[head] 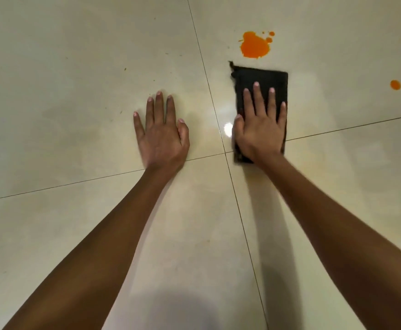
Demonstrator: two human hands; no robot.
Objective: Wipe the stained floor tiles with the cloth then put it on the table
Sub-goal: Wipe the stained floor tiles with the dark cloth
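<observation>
Two bare forearms reach forward over glossy cream floor tiles (75, 115), where dark grout lines cross between the hands. The left hand (162, 134) lies flat on the bare tile, fingers straight and spread, grasping nothing. The right hand (261, 129) presses palm-down on a folded black cloth (261, 78), fingers straight and released rather than curled round it. The cloth lies flat on the floor just right of the grout crossing, its long axis running away from the person, its far short edge pointing toward an orange spill (254, 46) just beyond it, apart from the fabric. A small orange drop (395, 85) sits well off to the right.
</observation>
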